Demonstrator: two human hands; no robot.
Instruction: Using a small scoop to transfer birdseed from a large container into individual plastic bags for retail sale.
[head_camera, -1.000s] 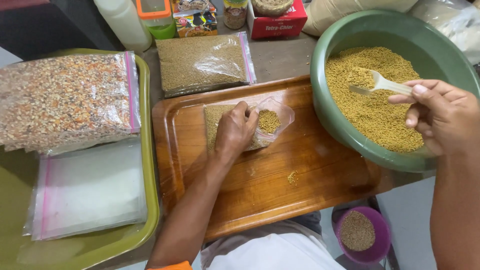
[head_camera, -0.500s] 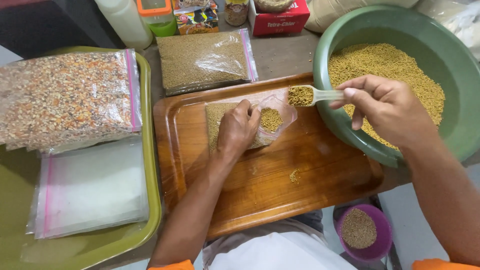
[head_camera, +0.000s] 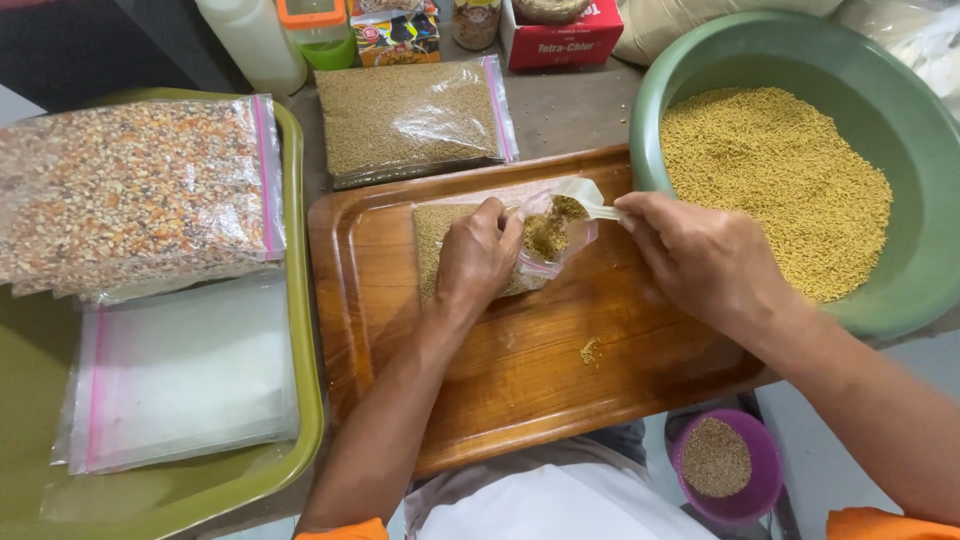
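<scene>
Since the earlier frames, the right hand (head_camera: 700, 255), gripping the white scoop (head_camera: 580, 195), has tipped grain into the zip bag (head_camera: 540, 245) that the left hand (head_camera: 478, 255) pinches open on the wooden tray (head_camera: 600, 400).

The small clear zip bag (head_camera: 500, 240) is lying flat on the wooden tray, mouth facing right and being held open. It's already partly filled with fine brownish-yellow grain, spreading out toward its left end. The white plastic spoon (head_camera: 585, 205) is poking into the bag's opening, tilted, with a heap of the same grain sitting in and under its bowl. Its handle is sticking out to the right, mostly hidden under fingers.
</scene>
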